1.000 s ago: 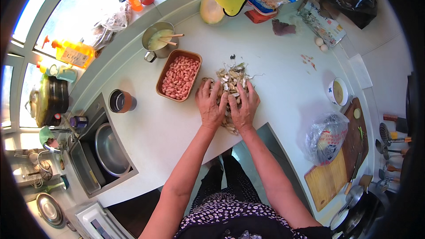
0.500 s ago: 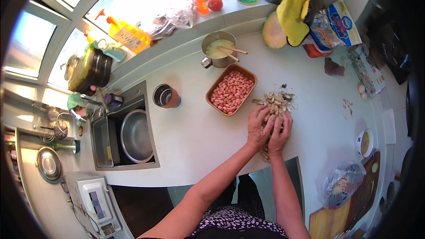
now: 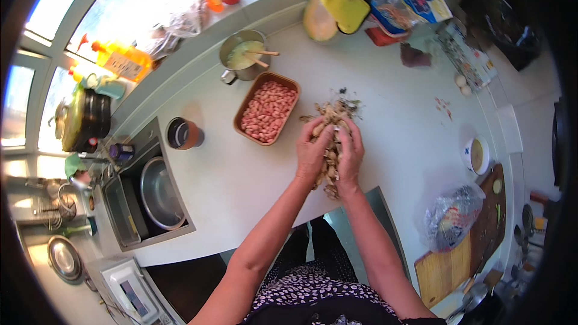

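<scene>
Both my hands press in from either side of a heap of peanut shells [image 3: 330, 167] at the front of the white counter. My left hand [image 3: 311, 153] has its fingers curled round the left of the heap. On the right side my right hand [image 3: 350, 159] cups the same shells, its fingertips near those of the left. Shells stick out between the palms and below them toward the counter edge. More shells and dark crumbs [image 3: 344, 105] lie just beyond my fingers. Left of the hands stands a brown rectangular container [image 3: 239, 126] full of pink shelled peanuts [image 3: 268, 108].
A metal pot [image 3: 227, 54] with pale liquid and chopsticks stands behind the container. Leftward are a cup [image 3: 183, 133] and a sink holding a steel basin [image 3: 162, 195]. To the right are a small bowl [image 3: 476, 155], a plastic bag [image 3: 448, 219] and a cutting board [image 3: 442, 271].
The view has shifted, so the counter things appear farther left. My hands have drawn closer round the shells, squeezing them into a tighter bunch.
</scene>
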Demonstrator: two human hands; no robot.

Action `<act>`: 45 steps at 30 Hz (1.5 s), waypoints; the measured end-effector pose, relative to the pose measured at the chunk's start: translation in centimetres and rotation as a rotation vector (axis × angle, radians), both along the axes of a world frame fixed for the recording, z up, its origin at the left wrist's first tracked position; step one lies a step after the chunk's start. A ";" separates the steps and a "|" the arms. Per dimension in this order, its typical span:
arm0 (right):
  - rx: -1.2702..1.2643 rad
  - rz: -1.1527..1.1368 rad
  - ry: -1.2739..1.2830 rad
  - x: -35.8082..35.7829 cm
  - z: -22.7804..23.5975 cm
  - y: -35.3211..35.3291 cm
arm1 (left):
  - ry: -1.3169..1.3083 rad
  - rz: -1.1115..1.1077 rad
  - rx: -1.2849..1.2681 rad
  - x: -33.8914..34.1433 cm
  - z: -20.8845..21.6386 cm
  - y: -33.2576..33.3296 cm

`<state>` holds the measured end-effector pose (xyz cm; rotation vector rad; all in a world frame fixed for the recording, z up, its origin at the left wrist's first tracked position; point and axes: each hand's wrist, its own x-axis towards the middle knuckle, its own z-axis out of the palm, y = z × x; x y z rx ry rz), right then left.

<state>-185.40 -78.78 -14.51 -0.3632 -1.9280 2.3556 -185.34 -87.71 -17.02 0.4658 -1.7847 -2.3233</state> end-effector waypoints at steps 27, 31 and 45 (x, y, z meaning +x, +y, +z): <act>-0.132 -0.295 0.188 6.1 9.9 6.2 | 0.001 -0.289 0.233 3.5 12.0 7.0; -0.157 -0.425 0.220 10.2 10.4 7.3 | 0.005 -0.436 0.261 6.7 13.1 8.5; 0.093 -1.038 0.283 31.6 13.9 16.4 | 0.001 -1.072 0.288 23.7 15.4 21.1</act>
